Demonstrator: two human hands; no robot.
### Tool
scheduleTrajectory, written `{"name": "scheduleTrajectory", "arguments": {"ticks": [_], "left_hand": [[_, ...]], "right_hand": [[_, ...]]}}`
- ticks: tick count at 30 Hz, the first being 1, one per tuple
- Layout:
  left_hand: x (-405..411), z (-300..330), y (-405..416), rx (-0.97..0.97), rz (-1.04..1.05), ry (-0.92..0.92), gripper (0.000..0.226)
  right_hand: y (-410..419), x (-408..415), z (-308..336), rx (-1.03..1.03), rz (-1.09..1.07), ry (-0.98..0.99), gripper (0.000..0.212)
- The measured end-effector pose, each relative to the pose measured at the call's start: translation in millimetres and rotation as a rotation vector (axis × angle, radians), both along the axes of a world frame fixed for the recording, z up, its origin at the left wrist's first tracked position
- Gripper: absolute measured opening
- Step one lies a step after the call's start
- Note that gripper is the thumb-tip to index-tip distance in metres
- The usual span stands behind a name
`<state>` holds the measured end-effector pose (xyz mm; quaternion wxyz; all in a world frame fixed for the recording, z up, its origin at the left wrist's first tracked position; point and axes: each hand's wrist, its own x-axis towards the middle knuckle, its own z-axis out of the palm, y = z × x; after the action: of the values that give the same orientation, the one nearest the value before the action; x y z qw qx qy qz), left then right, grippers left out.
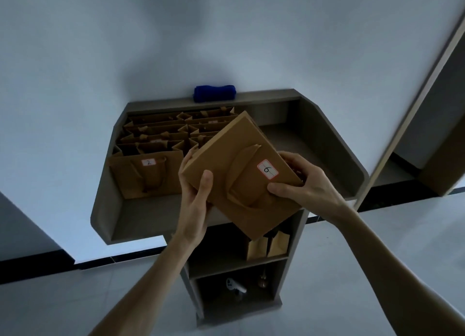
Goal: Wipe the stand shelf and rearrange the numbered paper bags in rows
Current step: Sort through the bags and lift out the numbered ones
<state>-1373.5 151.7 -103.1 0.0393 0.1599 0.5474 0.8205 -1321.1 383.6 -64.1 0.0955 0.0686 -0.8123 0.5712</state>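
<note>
Both hands clamped on one flat brown paper bag with a white red-edged label reading 6 [241,174], held tilted in the air over the front right of the grey stand shelf with raised side walls [118,209]. Left hand [195,197] grips the bag's lower-left corner, thumb on the face, fingers behind. Right hand [299,182] pinches the right edge next to the label, thumb on the face. Bag's brown handle lies flat against its face.

Left half of the shelf: upright brown paper bags packed in two rows [171,131], front-left one labelled 2 [147,174]. Right half of shelf surface bare. Rolled blue cloth [214,93] sits on the back rim against the white wall.

Lower shelf: two small brown paper bags [268,246] standing at the right. Bottom compartment: white handheld controller [232,285] and a small brass-coloured object [263,281], can't tell what
</note>
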Motion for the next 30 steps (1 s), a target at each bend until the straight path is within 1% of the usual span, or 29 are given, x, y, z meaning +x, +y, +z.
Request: {"name": "scheduleTrajectory", "arguments": {"ticks": [4,7,12,14,17,19,23,25,27,30], "left_hand": [[31.6,-29.7,-2.2,0.012,0.046,-0.053,0.089],[52.6,-48.5,-1.2,0.009,0.084,-0.108,0.095],[81.0,-81.8,2.1,0.004,0.113,-0.215,0.096],[89.9,-105.2,0.5,0.021,0.101,-0.268,0.101],[99.8,-147.0,-3.5,0.044,0.121,-0.307,0.098],[104.0,-180.4,-4.8,0.05,0.128,-0.348,0.1],[97.6,-242.9,-8.6,0.041,0.137,-0.417,0.109],[84.7,-269.8,-10.0,0.036,0.154,-0.417,0.113],[69.8,-283.9,-9.0,0.036,0.169,-0.415,0.116],[41.8,-312.9,-7.9,0.072,0.202,-0.391,0.115]], "right_hand": [[-3.6,19.9,-16.5,0.03,0.049,-0.05,0.061],[-3.9,35.6,-32.7,0.044,0.078,-0.085,0.062],[-1.9,58.1,-60.4,0.075,0.08,-0.134,0.06],[-1.3,64.0,-78.3,0.088,0.096,-0.154,0.062],[-3.4,69.9,-119.2,0.091,0.123,-0.168,0.064],[-5.0,70.2,-150.8,0.096,0.135,-0.175,0.064],[-10.8,59.1,-209.9,0.133,0.127,-0.187,0.063],[-15.2,45.0,-239.8,0.149,0.121,-0.185,0.064],[-16.9,30.9,-256.0,0.179,0.109,-0.17,0.066],[-20.1,2.7,-289.9,0.226,0.1,-0.114,0.069]]}}
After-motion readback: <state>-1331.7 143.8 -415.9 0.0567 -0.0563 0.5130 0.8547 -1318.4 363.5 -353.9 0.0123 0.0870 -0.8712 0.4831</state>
